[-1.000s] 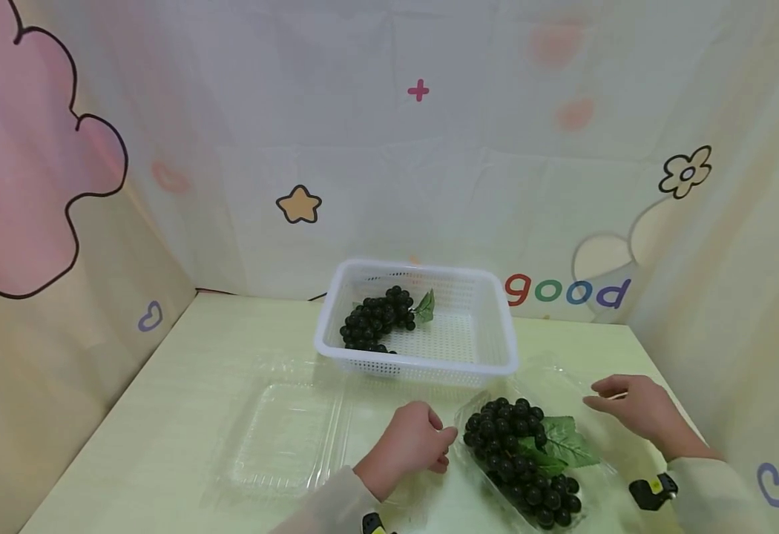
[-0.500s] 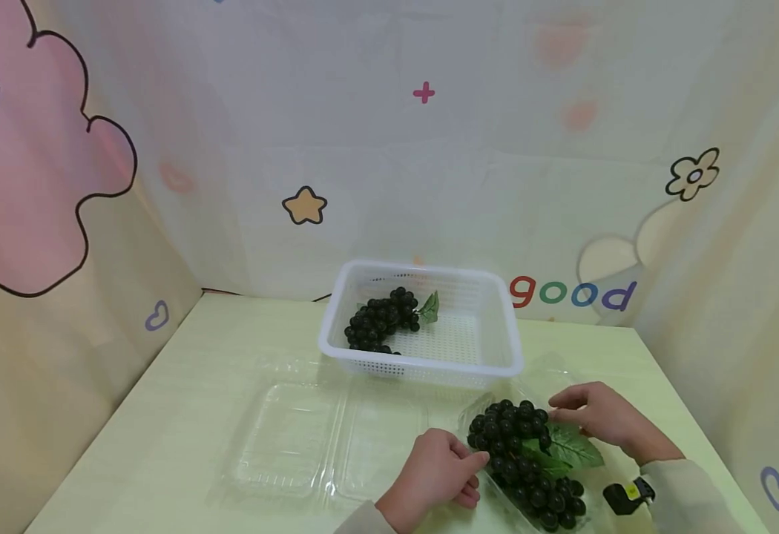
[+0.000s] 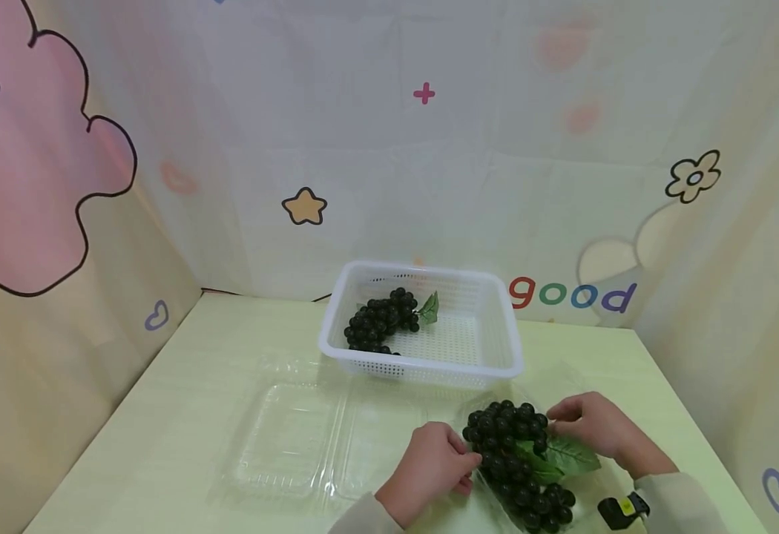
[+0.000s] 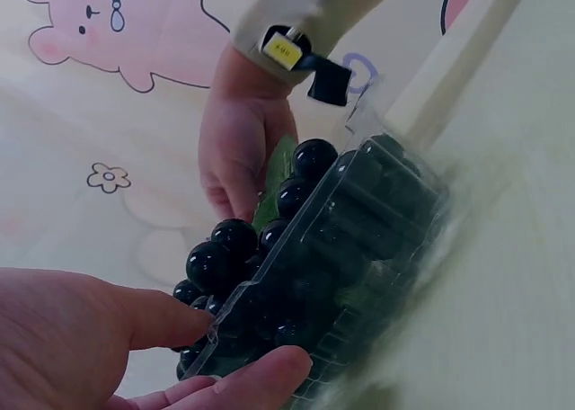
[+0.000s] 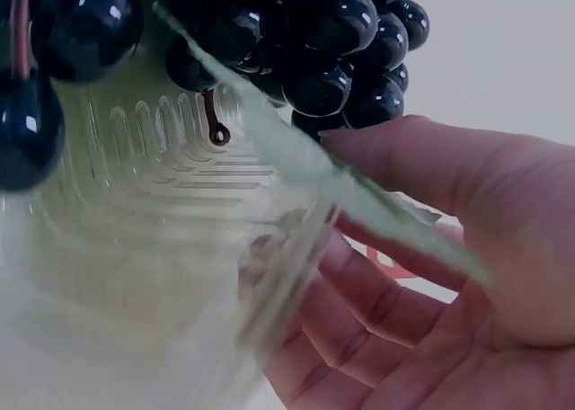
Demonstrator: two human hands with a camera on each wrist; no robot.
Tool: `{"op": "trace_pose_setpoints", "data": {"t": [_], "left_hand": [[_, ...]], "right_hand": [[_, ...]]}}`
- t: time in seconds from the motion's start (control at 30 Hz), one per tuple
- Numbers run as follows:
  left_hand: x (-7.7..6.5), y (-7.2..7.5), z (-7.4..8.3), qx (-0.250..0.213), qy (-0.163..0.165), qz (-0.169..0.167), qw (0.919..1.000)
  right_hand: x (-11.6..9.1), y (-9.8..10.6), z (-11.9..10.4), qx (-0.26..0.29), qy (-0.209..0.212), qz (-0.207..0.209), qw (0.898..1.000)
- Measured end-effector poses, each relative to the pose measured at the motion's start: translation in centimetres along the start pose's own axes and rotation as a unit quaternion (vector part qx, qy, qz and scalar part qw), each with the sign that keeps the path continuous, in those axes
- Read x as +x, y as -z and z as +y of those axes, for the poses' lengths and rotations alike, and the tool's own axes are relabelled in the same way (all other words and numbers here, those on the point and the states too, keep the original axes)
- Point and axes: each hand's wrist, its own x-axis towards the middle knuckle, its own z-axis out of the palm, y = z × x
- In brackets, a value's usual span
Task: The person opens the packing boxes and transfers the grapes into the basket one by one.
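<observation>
A bunch of dark grapes (image 3: 506, 467) with green leaves (image 3: 571, 455) lies in a clear plastic clamshell box (image 4: 373, 212) at the front right. My left hand (image 3: 429, 467) pinches the box's near-left rim, thumb inside and a finger against the outer wall in the left wrist view. Across from it, my right hand (image 3: 596, 424) holds the opposite rim, its thumb close to the grapes and its other fingers behind the clear wall in the right wrist view. A leaf (image 5: 296, 154) partly covers that grip.
A white perforated basket (image 3: 423, 363) stands at the back with another dark grape bunch (image 3: 379, 319) inside. Left of my hands, a second clear clamshell box (image 3: 283, 437) lies unfolded on the pale table (image 3: 162, 415). Printed curtains (image 3: 389, 185) enclose the back and sides.
My right hand has come left from beside the box to its right rim, and my left hand has moved right to the near-left rim. The box has lately shifted slightly left.
</observation>
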Motion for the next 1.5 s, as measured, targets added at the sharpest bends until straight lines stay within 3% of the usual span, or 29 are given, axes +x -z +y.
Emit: {"op": "trace_pose_setpoints", "data": {"t": [0.3, 0.6, 1.03, 1.27, 1.5], "left_hand": [[1.0, 2.3, 0.7, 0.072, -0.021, 0.013, 0.9971], [2.0, 3.7, 0.8, 0.188, -0.069, 0.039, 0.9789], [2.2, 4.3, 0.5, 0.193, -0.097, 0.056, 0.9748], [2.0, 4.3, 0.5, 0.167, -0.077, 0.044, 0.9820], [2.0, 4.4, 0.6, 0.179, -0.068, 0.035, 0.9808]], "right_hand": [[-0.5, -1.2, -0.4, 0.033, -0.045, 0.002, 0.998], [-1.3, -2.9, -1.6, 0.060, -0.073, 0.013, 0.995], [-1.4, -4.0, -2.2, 0.060, -0.084, 0.039, 0.994], [-2.4, -3.2, -2.9, 0.114, -0.084, 0.042, 0.989], [-3.5, -2.7, -4.7, 0.124, -0.074, 0.052, 0.988]]}}
